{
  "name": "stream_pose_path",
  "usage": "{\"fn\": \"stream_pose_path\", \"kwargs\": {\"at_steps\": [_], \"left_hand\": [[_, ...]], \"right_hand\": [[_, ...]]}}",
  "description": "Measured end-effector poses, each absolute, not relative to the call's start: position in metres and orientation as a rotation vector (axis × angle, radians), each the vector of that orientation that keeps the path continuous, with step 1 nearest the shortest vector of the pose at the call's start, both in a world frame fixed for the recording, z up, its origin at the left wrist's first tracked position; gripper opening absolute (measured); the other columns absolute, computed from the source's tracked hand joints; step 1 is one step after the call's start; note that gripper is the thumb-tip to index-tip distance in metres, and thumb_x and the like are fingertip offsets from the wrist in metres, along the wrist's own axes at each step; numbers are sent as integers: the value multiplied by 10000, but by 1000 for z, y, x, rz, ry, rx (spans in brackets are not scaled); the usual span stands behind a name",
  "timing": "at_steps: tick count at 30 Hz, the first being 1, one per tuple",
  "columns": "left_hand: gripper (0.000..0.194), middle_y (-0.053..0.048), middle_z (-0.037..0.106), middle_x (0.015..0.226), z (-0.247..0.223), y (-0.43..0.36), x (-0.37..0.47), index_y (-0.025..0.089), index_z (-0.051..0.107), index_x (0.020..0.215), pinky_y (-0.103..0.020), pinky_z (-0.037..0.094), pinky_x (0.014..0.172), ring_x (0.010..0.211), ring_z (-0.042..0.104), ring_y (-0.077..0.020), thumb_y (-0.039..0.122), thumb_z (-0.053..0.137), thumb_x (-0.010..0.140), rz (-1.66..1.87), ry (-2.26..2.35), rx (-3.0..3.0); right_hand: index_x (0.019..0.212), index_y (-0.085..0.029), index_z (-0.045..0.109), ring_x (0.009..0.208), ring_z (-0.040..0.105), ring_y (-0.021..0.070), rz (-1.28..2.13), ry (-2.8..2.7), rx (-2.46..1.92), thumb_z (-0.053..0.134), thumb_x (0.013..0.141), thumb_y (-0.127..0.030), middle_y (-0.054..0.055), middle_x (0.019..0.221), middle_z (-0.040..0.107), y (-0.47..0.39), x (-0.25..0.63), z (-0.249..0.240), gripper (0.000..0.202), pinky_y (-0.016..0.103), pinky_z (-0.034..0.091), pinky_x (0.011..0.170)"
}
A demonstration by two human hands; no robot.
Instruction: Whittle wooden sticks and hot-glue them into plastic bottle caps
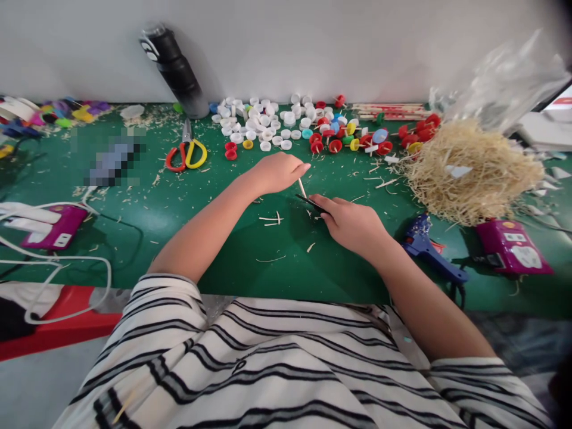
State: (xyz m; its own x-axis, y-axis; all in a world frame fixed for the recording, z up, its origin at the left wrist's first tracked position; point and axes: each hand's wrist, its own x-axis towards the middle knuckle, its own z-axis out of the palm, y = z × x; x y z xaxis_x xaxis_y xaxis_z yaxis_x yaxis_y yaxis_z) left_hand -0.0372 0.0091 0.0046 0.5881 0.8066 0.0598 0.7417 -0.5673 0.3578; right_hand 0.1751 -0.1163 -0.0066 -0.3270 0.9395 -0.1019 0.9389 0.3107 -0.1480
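My left hand is closed around a thin pale wooden stick, whose free end points down toward the table. My right hand grips a dark, narrow knife, its blade lying against or very close to the stick's lower end. Most of the handle is hidden in my fingers. Below my hands, a few pale wood shavings lie on the green table.
White bottle caps and red cap-and-stick pieces spread along the back. Scissors and a black bottle stand left of them. At right are a straw heap, a blue glue gun and a purple box.
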Motion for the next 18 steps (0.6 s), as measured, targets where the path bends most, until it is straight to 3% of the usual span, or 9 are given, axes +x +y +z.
{"fn": "stream_pose_path", "kwargs": {"at_steps": [4,7,13,18], "left_hand": [[530,-4,352,468,3,14,-41,233,328,553,-364,357,619,470,312,-147,422,425,1038,393,1373,2612],[501,-18,364,502,10,11,-40,210,446,558,-376,412,703,538,402,-168,408,474,1018,346,1490,2662],[552,-127,599,700,24,-4,-32,132,733,823,-391,469,761,751,637,-257,424,334,1069,9,1665,2692],[606,-184,707,857,22,-3,-31,94,778,996,-393,477,782,853,698,-288,427,281,1085,27,1756,2572]], "right_hand": [[1607,-309,491,1096,739,284,404,-2450,-1889,398,1071,-262,94,1421,724,-119,179,-6,547,322,466,708],[1569,-239,517,1089,739,307,470,-2394,-1921,398,1067,-252,133,1382,743,-120,179,-4,516,333,466,727],[1576,-125,473,898,727,309,529,-2354,-1909,394,1066,-255,209,1126,788,-111,168,2,532,335,434,690],[1691,-150,335,772,685,254,688,-2316,-1820,388,1060,-257,195,1096,785,-99,146,9,642,331,450,697]]}}
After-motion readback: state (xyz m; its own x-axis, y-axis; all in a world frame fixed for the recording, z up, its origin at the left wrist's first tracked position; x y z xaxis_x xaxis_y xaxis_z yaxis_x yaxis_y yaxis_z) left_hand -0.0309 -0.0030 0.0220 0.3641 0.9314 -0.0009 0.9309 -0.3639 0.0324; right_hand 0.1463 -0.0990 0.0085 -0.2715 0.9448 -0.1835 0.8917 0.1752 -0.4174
